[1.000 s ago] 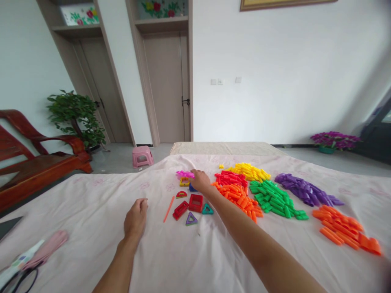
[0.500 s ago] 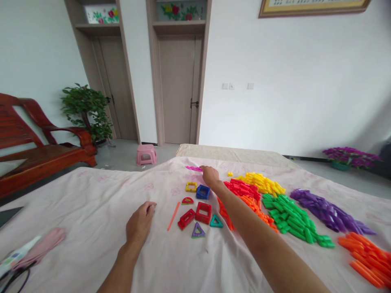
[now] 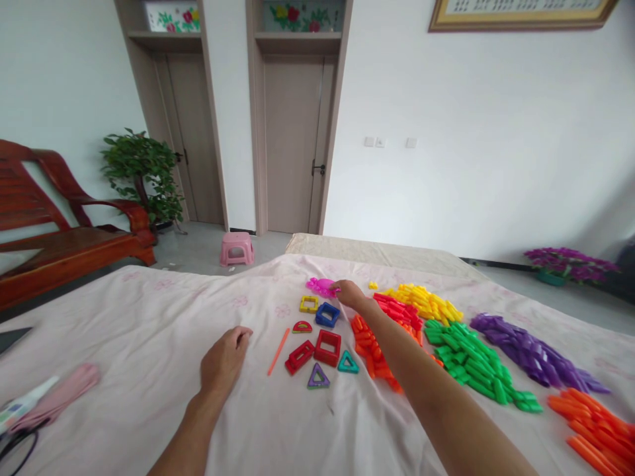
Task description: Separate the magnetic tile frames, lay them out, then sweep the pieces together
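Note:
My right hand (image 3: pixel 348 293) reaches out over the cloth, its fingers closed on the edge of a bright pink plastic toy (image 3: pixel 321 286) with a bumpy outline. My left hand (image 3: pixel 224 357) rests on the cloth, fingers curled in, and nothing shows in it. Between the hands lie a yellow square frame (image 3: pixel 308 304), blue square frames (image 3: pixel 328 314), a red half-round piece (image 3: pixel 302 327), red square frames (image 3: pixel 328 348), red rectangular frames (image 3: pixel 299 357), a purple triangle (image 3: pixel 318 376) and a teal triangle (image 3: pixel 348 361). A thin orange stick (image 3: pixel 278 352) is nearest my left hand.
Piles of yellow (image 3: pixel 426 302), green (image 3: pixel 476 357), purple (image 3: pixel 530 347) and orange pieces (image 3: pixel 595 420) spread on the right; red and orange ones lie partly behind my right arm. A pink cloth (image 3: pixel 67 393) sits at left. Beyond the table stands a pink stool (image 3: pixel 237 249).
The pink toy, seen edge-on before, now shows its broad face and sits slightly lower and further right, with my right hand following. My left hand has stayed nearly still.

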The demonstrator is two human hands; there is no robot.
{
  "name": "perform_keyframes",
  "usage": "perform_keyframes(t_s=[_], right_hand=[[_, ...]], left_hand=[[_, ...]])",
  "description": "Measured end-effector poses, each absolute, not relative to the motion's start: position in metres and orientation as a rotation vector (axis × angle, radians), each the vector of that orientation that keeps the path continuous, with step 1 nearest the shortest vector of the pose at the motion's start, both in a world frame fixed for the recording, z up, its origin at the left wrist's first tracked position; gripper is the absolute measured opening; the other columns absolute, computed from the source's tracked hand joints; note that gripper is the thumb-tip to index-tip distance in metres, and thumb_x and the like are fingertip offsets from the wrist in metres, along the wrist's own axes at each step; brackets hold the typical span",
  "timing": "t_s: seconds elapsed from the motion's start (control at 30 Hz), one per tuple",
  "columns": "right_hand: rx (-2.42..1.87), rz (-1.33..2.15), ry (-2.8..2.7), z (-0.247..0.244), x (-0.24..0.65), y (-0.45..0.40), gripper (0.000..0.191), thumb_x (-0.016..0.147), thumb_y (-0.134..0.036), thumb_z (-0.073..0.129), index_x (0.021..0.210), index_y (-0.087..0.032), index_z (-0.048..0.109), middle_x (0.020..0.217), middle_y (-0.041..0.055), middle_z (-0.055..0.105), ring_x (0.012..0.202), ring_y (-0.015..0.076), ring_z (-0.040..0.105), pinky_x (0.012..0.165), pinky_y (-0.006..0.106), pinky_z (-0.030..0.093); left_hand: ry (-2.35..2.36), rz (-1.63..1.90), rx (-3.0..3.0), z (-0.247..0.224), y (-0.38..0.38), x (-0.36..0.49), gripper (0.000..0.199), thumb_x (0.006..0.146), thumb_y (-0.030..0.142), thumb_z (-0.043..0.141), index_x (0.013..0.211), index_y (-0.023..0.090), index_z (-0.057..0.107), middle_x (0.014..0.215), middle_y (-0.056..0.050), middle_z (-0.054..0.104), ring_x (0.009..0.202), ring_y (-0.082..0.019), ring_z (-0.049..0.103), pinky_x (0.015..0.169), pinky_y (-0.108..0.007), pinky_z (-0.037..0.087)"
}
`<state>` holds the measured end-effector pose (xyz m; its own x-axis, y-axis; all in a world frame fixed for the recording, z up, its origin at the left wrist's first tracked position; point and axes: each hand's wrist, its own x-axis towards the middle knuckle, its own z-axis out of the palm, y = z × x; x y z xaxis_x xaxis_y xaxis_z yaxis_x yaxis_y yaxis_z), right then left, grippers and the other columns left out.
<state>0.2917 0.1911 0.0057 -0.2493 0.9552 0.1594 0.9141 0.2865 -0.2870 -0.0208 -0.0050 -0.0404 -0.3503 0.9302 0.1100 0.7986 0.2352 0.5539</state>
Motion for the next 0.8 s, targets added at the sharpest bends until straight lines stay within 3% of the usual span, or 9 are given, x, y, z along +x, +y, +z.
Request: perform_keyframes(t_s=[0.1, 0.2, 0.37, 0.5, 0.8], right_hand=[[-1.676, 0.246, -2.092, 0.025, 0.307, 0.193, 0.048, 0.078, -0.003, 0.047, 0.117, -0.019, 0.071, 0.119, 0.0064, 0.071, 0.113, 0.0197, 0.064, 0.097, 0.028, 0.047], [-1.616, 0.3, -1.969, 0.038, 0.32, 0.176, 0.05, 0.082, -0.005, 0.042, 0.123, -0.018, 0.066, 0.118, 0.0065, 0.071, 0.105, 0.0174, 0.067, 0.092, 0.029, 0.051], [-1.442, 0.402, -1.951, 0.03, 0.334, 0.107, 0.04, 0.081, -0.01, 0.048, 0.111, -0.02, 0.072, 0.105, 0.0038, 0.075, 0.093, 0.017, 0.071, 0.086, 0.029, 0.054], [-1.423, 0.37, -2.042, 0.022, 0.345, 0.076, 0.036, 0.079, -0.008, 0.051, 0.104, -0.02, 0.074, 0.105, 0.0038, 0.075, 0.098, 0.0184, 0.07, 0.089, 0.03, 0.053], [-1.707, 0.209, -2.084, 0.014, 0.362, 0.102, 0.044, 0.081, -0.005, 0.044, 0.115, -0.016, 0.07, 0.116, 0.0062, 0.072, 0.109, 0.0169, 0.065, 0.094, 0.026, 0.049]], left_hand=[[2.263, 0.787, 1.655, -0.041, -0.005, -0.021, 0.031, 0.096, 0.038, 0.038, 0.104, 0.029, 0.066, 0.114, 0.0, 0.072, 0.096, -0.018, 0.065, 0.073, -0.027, 0.04], [2.268, 0.775, 1.67, -0.043, -0.004, -0.021, 0.032, 0.096, 0.039, 0.038, 0.105, 0.029, 0.067, 0.115, 0.0, 0.072, 0.097, -0.018, 0.065, 0.073, -0.026, 0.04], [2.276, 0.746, 1.699, -0.044, -0.006, -0.021, 0.032, 0.095, 0.037, 0.038, 0.105, 0.03, 0.067, 0.116, 0.0, 0.071, 0.098, -0.019, 0.065, 0.072, -0.026, 0.041], [2.26, 0.77, 1.721, -0.048, -0.009, -0.021, 0.031, 0.094, 0.035, 0.039, 0.106, 0.029, 0.067, 0.116, -0.001, 0.069, 0.098, -0.017, 0.064, 0.074, -0.025, 0.042], [2.215, 0.824, 1.693, -0.05, -0.012, -0.024, 0.031, 0.093, 0.037, 0.04, 0.103, 0.03, 0.068, 0.115, 0.0, 0.069, 0.096, -0.017, 0.064, 0.075, -0.025, 0.041]])
